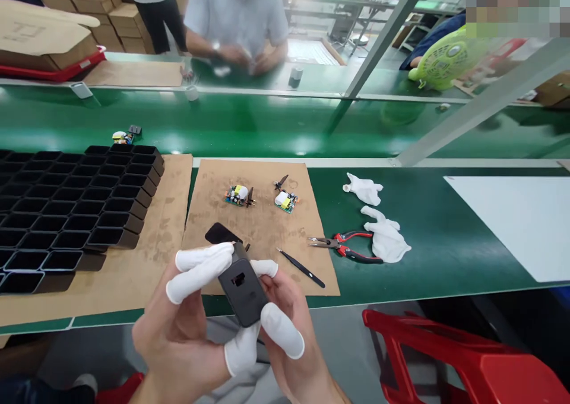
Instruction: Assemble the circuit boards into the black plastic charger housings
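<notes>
Between both hands is a black plastic casing [244, 294] with a small cutout in its end face, tilted above the table's front edge. My left hand [187, 315], white cots on several fingers, grips its left side and bottom. On the other side my right hand [287, 321], with cots on thumb and finger, holds it too. Just beyond lies a flat black cover [221, 233] on the cardboard sheet [262, 169]. Two small circuit boards [238, 195] with white and yellow parts rest farther back. Black tweezers [303, 268] lie to the right, near red-and-black pliers [345, 245].
Rows of open black casings [66, 214] fill the left side. White finger cots [389, 234] lie on the green table [427, 261] to the right. A white sheet [507, 220] covers the far right. A red stool [472, 350] stands below. Across the conveyor [267, 125] sits a co-worker [236, 24].
</notes>
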`<state>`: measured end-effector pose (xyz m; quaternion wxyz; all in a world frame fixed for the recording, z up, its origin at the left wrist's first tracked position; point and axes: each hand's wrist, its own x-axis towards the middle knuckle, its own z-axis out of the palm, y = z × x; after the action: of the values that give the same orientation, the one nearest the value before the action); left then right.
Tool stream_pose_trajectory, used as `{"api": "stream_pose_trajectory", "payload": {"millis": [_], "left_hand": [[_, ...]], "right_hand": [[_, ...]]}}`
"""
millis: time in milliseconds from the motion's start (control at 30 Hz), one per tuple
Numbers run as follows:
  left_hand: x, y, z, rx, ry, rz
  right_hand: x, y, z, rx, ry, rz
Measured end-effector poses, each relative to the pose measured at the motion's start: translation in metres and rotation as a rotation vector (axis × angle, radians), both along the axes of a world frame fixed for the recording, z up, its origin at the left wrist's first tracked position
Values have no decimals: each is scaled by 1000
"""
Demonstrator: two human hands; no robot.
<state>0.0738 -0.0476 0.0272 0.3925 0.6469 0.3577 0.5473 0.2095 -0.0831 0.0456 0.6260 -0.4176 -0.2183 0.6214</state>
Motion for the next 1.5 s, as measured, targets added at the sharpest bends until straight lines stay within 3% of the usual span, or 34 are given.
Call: {"api": "stream_pose_trajectory", "payload": {"millis": [100,267,533,733,1067,1167,1267,1367,1500], "left_hand": [[-5,12,16,154,-60,25],[-7,20,28,162,-55,-126],[-4,18,25,131,-71,-160],[-2,16,22,82,-76,-141],[-4,24,13,32,9,-149],[-7,24,5,-5,20,-167],[-11,17,-4,-25,-9,-165],[-11,7,-12,-116,-138,-175],[0,-2,-22,-312,-336,-143]], "right_hand": [[1,-3,1,8,-46,5],[5,-9,-2,9,-86,8],[2,-10,-15,112,-62,-40],[5,-12,-5,55,-80,-31],[3,-7,-8,-47,-34,-2],[0,-6,-17,-38,-56,-2],[1,-4,-35,84,-227,-121],[10,-2,-46,273,-644,-323],[28,3,-43,511,-1163,-346]]}}
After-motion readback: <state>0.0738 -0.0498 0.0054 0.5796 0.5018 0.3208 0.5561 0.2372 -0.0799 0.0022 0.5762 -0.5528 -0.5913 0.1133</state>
